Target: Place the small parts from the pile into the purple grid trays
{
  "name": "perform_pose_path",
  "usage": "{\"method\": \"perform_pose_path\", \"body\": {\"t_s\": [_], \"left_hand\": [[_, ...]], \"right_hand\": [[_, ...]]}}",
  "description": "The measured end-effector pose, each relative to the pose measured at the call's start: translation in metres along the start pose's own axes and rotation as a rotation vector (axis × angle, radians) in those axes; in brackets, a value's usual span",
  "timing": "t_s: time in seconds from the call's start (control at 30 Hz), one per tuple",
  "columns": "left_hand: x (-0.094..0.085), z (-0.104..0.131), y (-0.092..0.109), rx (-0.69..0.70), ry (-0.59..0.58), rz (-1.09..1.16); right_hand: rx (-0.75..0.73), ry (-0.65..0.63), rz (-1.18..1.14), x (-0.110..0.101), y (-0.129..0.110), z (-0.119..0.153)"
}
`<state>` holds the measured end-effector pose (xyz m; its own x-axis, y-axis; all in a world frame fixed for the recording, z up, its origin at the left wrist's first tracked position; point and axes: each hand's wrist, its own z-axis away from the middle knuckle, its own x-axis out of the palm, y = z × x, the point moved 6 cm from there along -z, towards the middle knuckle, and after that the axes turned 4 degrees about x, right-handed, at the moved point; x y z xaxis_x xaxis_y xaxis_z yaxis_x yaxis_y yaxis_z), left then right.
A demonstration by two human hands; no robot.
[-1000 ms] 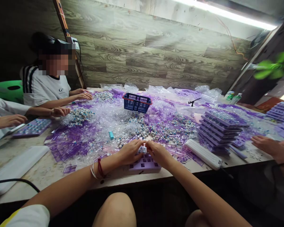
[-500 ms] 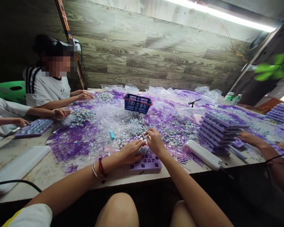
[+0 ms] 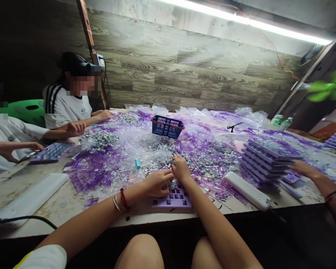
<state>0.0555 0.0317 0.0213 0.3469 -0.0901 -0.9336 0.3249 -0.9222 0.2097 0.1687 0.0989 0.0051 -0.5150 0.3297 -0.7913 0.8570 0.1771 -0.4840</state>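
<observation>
In front of me on the table lies a lavender tray (image 3: 172,202) with rows of square holes; small clear and whitish pieces cover its far part. My left hand (image 3: 159,182) rests over the tray's far left side, fingers bent and drawn together above those pieces. Just to the right, my right hand (image 3: 181,170) is closed in a pinch at the tray's far edge, close to the left fingertips. What either hand pinches is too small or hidden to make out. A heap of tiny white and blue parts (image 3: 194,161) spreads beyond my hands.
A dark blue basket (image 3: 168,127) stands mid-table. Stacked lavender trays (image 3: 264,160) and a white power strip (image 3: 246,190) are on the right. Purple plastic frames (image 3: 91,173) and a turquoise block (image 3: 137,163) lie left. Co-workers sit left; another person's arm (image 3: 310,172) reaches in right.
My view has shifted slightly, moving the scene right and down. The right hand has lowered toward the tray's far edge, and its fingers have drawn in. My left hand stays over the tray.
</observation>
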Motion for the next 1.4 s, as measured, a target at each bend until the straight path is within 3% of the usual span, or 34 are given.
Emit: {"method": "perform_pose_path", "body": {"t_s": [0.2,0.37,0.6,0.9,1.1,1.4], "left_hand": [[0.002,0.002,-0.001,0.002,-0.01,-0.031],[0.001,0.002,-0.003,0.003,-0.006,-0.036],[0.0,0.0,-0.002,-0.039,0.02,-0.127],[-0.001,0.0,-0.003,-0.074,0.016,-0.146],[-0.001,-0.001,-0.002,-0.065,0.014,-0.129],[0.0,0.001,0.001,-0.021,0.048,-0.071]], "right_hand": [[-0.003,0.013,-0.057,-0.015,-0.004,0.001],[0.007,0.027,-0.112,-0.042,-0.007,0.011],[-0.059,-0.19,-0.152,-0.065,-0.002,0.044],[-0.112,-0.376,-0.254,-0.061,0.019,0.067],[-0.075,-0.401,-0.24,-0.062,0.022,0.071],[-0.181,-0.316,-0.149,-0.068,0.005,0.068]]}}
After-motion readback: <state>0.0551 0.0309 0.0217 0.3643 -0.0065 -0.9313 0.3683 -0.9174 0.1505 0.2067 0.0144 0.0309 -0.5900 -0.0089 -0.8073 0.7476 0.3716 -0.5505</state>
